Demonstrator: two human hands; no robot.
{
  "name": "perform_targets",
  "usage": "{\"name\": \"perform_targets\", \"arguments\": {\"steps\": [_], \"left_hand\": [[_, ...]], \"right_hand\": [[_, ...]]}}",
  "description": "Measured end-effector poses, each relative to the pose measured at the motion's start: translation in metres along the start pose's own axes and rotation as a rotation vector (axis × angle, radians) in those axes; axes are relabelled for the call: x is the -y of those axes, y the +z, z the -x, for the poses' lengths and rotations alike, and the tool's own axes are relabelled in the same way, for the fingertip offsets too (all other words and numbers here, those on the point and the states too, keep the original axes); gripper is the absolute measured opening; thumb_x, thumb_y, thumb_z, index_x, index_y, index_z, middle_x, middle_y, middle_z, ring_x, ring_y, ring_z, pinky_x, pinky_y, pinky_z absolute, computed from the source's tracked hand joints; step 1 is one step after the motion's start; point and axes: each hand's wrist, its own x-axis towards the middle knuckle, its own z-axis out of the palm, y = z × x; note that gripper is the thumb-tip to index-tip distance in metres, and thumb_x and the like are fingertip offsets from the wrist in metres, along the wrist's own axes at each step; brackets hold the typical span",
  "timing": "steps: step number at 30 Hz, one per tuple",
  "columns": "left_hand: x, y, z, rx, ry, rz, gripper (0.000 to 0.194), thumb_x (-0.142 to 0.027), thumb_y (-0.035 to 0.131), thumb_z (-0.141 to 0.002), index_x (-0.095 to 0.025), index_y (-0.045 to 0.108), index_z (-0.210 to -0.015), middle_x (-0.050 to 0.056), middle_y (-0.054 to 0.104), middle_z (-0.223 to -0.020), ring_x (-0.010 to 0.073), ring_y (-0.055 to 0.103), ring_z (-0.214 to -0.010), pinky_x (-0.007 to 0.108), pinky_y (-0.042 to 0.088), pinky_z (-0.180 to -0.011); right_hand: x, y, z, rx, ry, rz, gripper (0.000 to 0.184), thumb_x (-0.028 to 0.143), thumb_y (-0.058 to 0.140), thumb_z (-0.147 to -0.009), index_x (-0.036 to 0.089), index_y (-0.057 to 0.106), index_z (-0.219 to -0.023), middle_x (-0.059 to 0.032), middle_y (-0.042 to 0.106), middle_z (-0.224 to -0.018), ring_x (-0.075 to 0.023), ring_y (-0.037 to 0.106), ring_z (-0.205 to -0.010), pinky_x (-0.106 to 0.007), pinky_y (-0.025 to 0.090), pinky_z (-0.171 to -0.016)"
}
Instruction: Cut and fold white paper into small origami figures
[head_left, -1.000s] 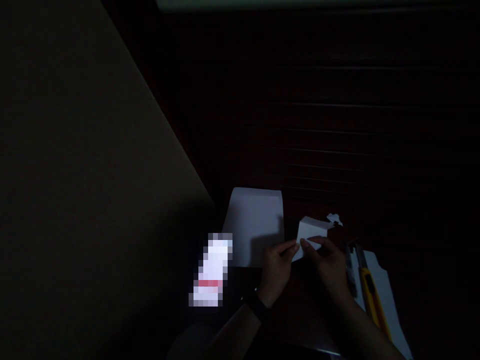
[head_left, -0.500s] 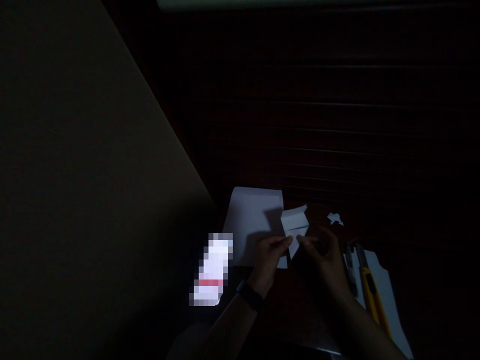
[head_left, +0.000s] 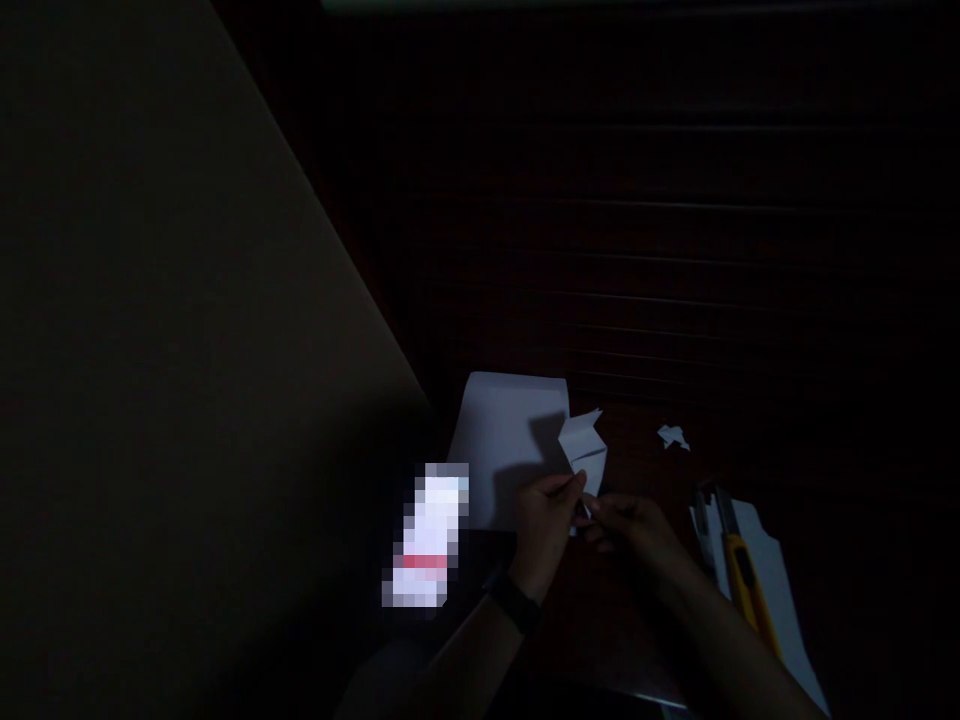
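A small folded piece of white paper (head_left: 586, 444) is held up in front of me, its creased upper flap standing apart and its lower end narrowing to a point. My left hand (head_left: 546, 515) pinches its lower left side between thumb and fingers; a dark band circles that wrist. At the lower tip, the thumb and fingers of my right hand (head_left: 626, 525) close on the paper. Behind my left hand lies a larger white sheet (head_left: 510, 420), shaded by the hands. The fingertips partly hide the paper's lower end.
A glowing, pixelated phone-like screen (head_left: 427, 540) is at the left. To the right, a yellow utility knife (head_left: 744, 580) lies on white paper (head_left: 776, 590) beside a dark tool (head_left: 703, 525). A small folded paper piece (head_left: 673, 437) sits farther back on the dark table (head_left: 600, 640). The room is dim.
The folded paper has moved left and turned, so its pointed end faces me. My right hand has shifted from its upper part down to the lower tip. My left hand keeps its pinch.
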Motion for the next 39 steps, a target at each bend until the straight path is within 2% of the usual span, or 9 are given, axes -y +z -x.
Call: {"name": "perform_targets", "arguments": {"steps": [5,12,16,23,28,34,39], "left_hand": [[-0.0003,0.0014,0.0016,-0.075,0.038,-0.093,0.033,-0.045,0.059,-0.075,-0.014,0.068,-0.069,0.004,0.067,-0.062,0.0144,0.059,-0.054,0.021,0.043,-0.048],[-0.0054,0.0032,0.0047,-0.078,0.061,-0.142,0.034,-0.045,0.058,-0.076,-0.015,0.069,-0.066,0.004,0.067,-0.060,0.0152,0.059,-0.053,0.022,0.042,-0.047],[-0.0059,0.0031,0.0044,-0.101,0.045,-0.131,0.032,-0.044,0.060,-0.075,-0.015,0.070,-0.066,0.004,0.066,-0.058,0.0137,0.058,-0.050,0.021,0.040,-0.045],[-0.0057,0.0035,0.0032,-0.121,0.011,-0.105,0.030,-0.043,0.062,-0.072,-0.014,0.070,-0.066,0.003,0.065,-0.056,0.0134,0.057,-0.049,0.021,0.040,-0.044],[-0.0035,0.0013,0.0032,-0.130,0.067,-0.192,0.031,-0.044,0.061,-0.073,-0.015,0.070,-0.065,0.002,0.064,-0.056,0.0133,0.055,-0.050,0.021,0.038,-0.044],[-0.0001,0.0003,0.0024,-0.157,0.045,-0.211,0.031,-0.045,0.061,-0.072,-0.016,0.070,-0.069,0.003,0.066,-0.059,0.0155,0.059,-0.053,0.022,0.041,-0.046],[-0.0003,0.0017,0.0028,-0.119,0.036,-0.183,0.034,-0.047,0.059,-0.074,-0.014,0.070,-0.072,0.004,0.066,-0.061,0.0165,0.059,-0.056,0.022,0.042,-0.048]], "right_hand": [[0.0034,0.0002,0.0021,0.021,0.015,-0.003,0.034,0.046,0.066,-0.071,0.013,0.069,-0.081,-0.0090,0.070,-0.080,-0.0141,0.062,-0.062,-0.023,0.046,-0.055],[0.0015,-0.0004,0.0013,0.036,0.024,0.025,0.034,0.046,0.068,-0.069,0.013,0.070,-0.078,-0.0084,0.070,-0.073,-0.0153,0.063,-0.062,-0.025,0.048,-0.056],[0.0014,-0.0026,0.0006,0.039,0.079,-0.033,0.034,0.045,0.071,-0.066,0.013,0.070,-0.077,-0.0078,0.070,-0.072,-0.0132,0.062,-0.058,-0.024,0.048,-0.055],[0.0043,-0.0037,0.0015,0.064,0.092,-0.050,0.030,0.041,0.070,-0.068,0.013,0.070,-0.080,-0.0074,0.070,-0.072,-0.0116,0.060,-0.057,-0.022,0.047,-0.054],[0.0046,-0.0028,0.0024,0.048,0.091,0.006,0.033,0.044,0.071,-0.066,0.013,0.069,-0.077,-0.0075,0.070,-0.069,-0.0122,0.061,-0.055,-0.022,0.046,-0.051],[0.0050,-0.0050,0.0029,0.070,0.096,0.038,0.033,0.045,0.068,-0.069,0.012,0.068,-0.075,-0.0084,0.070,-0.070,-0.0124,0.060,-0.054,-0.022,0.046,-0.050],[0.0075,-0.0063,0.0049,0.112,0.089,-0.010,0.027,0.041,0.066,-0.073,0.014,0.068,-0.076,-0.0080,0.070,-0.071,-0.0128,0.061,-0.057,-0.023,0.046,-0.053]]}}
